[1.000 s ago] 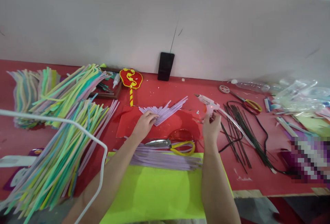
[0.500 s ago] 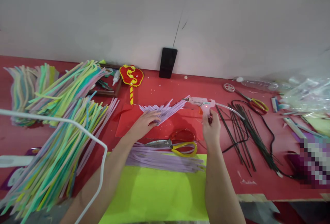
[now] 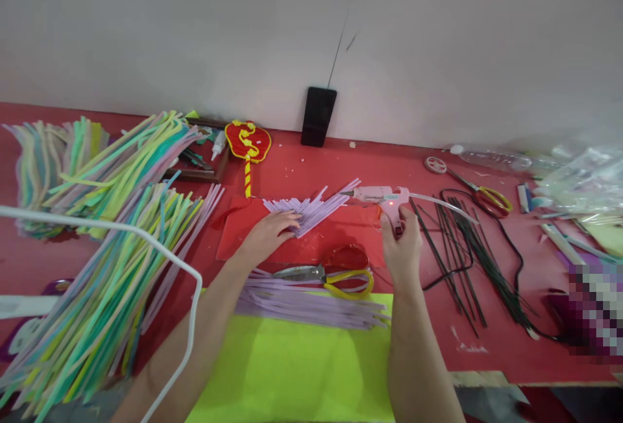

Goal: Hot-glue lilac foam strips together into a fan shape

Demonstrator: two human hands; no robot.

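My right hand [image 3: 402, 244] is wrapped round the handle of a pink hot glue gun [image 3: 387, 197], its small red light glowing. The gun's nozzle points left, by the upper right ends of a V-shaped piece of lilac pipe cleaners [image 3: 316, 210]. On the left side of that piece lies my left hand [image 3: 270, 235], fingers stretched out across it. The pipe cleaners rest on a red sheet [image 3: 350, 235]. Just below lie yellow-handled scissors [image 3: 348, 282] and loose lilac pipe cleaners [image 3: 311, 309], partly over a lime-green sheet [image 3: 296, 371].
Bundles of coloured pipe cleaners [image 3: 111, 280] cover the left side, with a white bent tube [image 3: 146, 241] in front. A red and yellow fan [image 3: 247, 144] and a phone [image 3: 318, 117] are at the back. Dark wires [image 3: 487, 261], scissors [image 3: 491, 201] and plastic bags [image 3: 584, 183] lie right.
The glue gun in my right hand has swung from pointing up-left to nearly level, its nozzle coming to the lilac strands. My left hand's fingers have flattened onto the piece.
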